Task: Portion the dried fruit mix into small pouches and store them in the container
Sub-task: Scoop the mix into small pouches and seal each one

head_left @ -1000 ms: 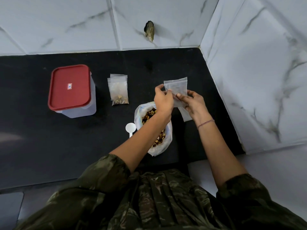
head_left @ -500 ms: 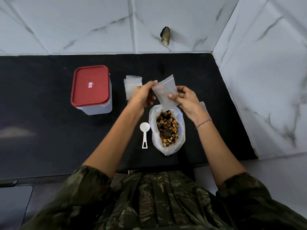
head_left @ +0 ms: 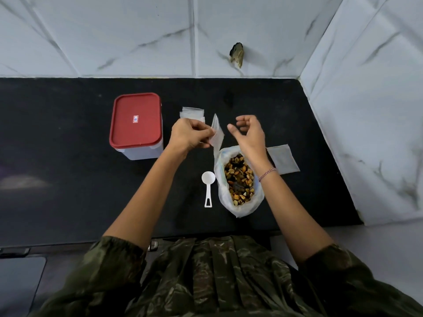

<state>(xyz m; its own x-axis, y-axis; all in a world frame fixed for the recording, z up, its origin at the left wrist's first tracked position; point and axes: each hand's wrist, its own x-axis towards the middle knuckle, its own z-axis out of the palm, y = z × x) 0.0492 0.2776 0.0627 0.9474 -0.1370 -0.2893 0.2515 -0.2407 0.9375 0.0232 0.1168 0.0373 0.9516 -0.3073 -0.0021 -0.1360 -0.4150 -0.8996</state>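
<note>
Fingers point(head_left: 207, 134) of left hand point(head_left: 186, 135) pinch pouch point(head_left: 218, 136) | right hand point(head_left: 250, 135) just beside, apart

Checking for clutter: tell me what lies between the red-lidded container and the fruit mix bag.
Head view: the left hand, pinching an empty pouch, and its forearm cross that stretch; the white scoop lies beside the bag.

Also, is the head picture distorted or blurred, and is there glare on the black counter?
Head view: the wide lens bends the wall tile joints; a faint pale reflection lies on the counter at far left; light is soft, shadows weak; the dried fruit mix and scoop look sharp, the pouch in the left hand slightly soft.
</note>
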